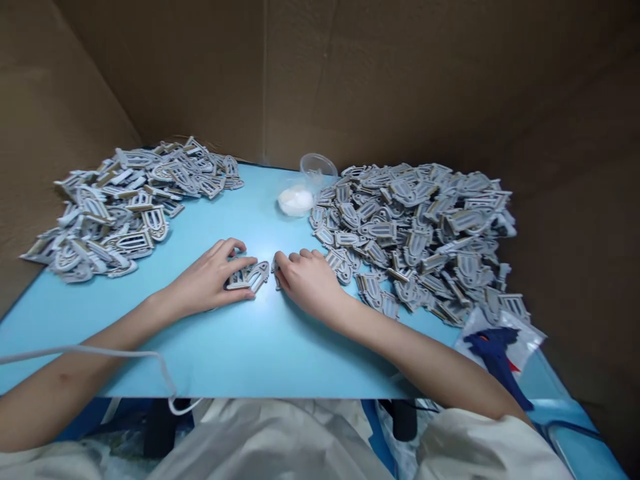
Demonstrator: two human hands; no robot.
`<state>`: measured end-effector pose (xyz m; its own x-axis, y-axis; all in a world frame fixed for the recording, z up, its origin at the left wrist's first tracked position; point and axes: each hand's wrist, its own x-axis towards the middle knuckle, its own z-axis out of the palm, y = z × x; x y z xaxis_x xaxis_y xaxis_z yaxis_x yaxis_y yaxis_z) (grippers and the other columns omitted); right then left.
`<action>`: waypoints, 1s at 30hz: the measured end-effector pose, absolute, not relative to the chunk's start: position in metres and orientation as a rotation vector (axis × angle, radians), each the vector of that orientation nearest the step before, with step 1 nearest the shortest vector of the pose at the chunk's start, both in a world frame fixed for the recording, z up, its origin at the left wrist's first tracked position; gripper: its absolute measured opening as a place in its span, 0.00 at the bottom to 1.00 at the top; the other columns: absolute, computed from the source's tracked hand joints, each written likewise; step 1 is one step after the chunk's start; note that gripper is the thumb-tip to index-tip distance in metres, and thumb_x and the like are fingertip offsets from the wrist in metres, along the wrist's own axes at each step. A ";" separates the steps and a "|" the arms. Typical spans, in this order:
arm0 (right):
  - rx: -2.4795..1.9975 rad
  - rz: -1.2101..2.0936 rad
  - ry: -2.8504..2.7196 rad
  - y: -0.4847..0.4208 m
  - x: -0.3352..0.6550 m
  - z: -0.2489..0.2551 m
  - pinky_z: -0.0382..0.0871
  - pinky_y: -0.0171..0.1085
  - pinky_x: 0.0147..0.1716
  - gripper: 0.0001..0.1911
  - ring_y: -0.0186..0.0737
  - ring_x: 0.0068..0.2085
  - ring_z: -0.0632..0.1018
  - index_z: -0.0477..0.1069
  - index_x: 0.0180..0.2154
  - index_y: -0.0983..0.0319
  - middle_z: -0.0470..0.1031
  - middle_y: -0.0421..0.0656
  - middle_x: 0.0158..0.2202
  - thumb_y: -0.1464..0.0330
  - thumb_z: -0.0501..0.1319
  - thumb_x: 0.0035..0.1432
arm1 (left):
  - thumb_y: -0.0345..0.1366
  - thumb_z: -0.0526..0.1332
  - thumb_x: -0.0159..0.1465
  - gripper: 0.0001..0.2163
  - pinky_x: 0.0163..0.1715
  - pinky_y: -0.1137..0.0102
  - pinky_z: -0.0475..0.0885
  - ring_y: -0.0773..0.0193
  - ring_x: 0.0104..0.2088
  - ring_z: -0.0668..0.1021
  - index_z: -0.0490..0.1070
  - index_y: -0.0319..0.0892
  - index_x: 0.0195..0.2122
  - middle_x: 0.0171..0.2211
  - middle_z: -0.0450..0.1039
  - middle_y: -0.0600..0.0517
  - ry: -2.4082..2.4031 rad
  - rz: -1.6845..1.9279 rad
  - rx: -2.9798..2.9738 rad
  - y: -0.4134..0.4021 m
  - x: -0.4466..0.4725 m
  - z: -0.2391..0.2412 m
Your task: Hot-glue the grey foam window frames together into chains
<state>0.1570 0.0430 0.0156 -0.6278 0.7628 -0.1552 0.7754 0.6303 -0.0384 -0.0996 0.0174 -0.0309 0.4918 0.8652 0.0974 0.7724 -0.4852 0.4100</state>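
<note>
My left hand (215,277) is closed around a grey arched window-shaped piece (257,277), thumb below it and fingers above, just over the blue table (240,360). Part of that piece, or a second one under it, is covered by my fingers. A small gap to the right, my right hand (307,280) has its fingers curled down over another grey piece (277,273). Only the left edge of this one shows; the rest lies hidden behind my fingers.
Heaps of similar pieces lie at the left (130,207) and right (425,233). Between them, at the back, stands a clear plastic tub (296,200) of white material beside its round lid (319,167). A blue glue gun (495,360) rests at the right edge. A white cable (125,353) crosses my left forearm. Cardboard walls (310,80) enclose the table.
</note>
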 end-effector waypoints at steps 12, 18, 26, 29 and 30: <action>1.038 0.144 2.948 0.069 0.245 -0.030 0.63 0.62 0.74 0.25 0.59 0.73 0.72 0.71 0.70 0.67 0.73 0.59 0.72 0.63 0.52 0.81 | 0.61 0.63 0.72 0.25 0.59 0.46 0.78 0.39 0.57 0.78 0.81 0.49 0.59 0.59 0.75 0.41 1.356 0.558 2.508 0.021 -0.104 -0.058; 0.922 0.224 3.021 0.080 0.257 -0.031 0.63 0.59 0.72 0.26 0.57 0.66 0.75 0.72 0.66 0.69 0.76 0.61 0.66 0.61 0.50 0.81 | 0.61 0.62 0.72 0.27 0.59 0.46 0.78 0.39 0.57 0.78 0.80 0.48 0.61 0.59 0.74 0.40 1.356 0.547 2.531 0.021 -0.104 -0.058; 0.648 0.198 3.071 0.082 0.264 -0.035 0.66 0.49 0.52 0.24 0.51 0.50 0.73 0.75 0.59 0.66 0.78 0.55 0.50 0.60 0.48 0.80 | 0.62 0.62 0.72 0.26 0.58 0.46 0.78 0.39 0.57 0.78 0.80 0.51 0.60 0.59 0.74 0.42 1.378 0.543 2.507 0.022 -0.104 -0.058; 0.589 0.214 3.155 0.080 0.261 -0.036 0.66 0.47 0.47 0.21 0.50 0.47 0.73 0.76 0.57 0.67 0.77 0.54 0.47 0.64 0.51 0.77 | 0.62 0.63 0.70 0.24 0.57 0.46 0.78 0.38 0.56 0.79 0.81 0.55 0.59 0.58 0.76 0.45 1.387 0.567 2.482 0.022 -0.102 -0.057; 0.599 0.242 3.198 0.080 0.261 -0.032 0.66 0.47 0.46 0.20 0.50 0.47 0.73 0.76 0.57 0.67 0.77 0.54 0.47 0.64 0.52 0.76 | 0.62 0.63 0.70 0.24 0.58 0.46 0.78 0.38 0.56 0.79 0.80 0.56 0.59 0.58 0.76 0.45 1.388 0.568 2.476 0.022 -0.102 -0.056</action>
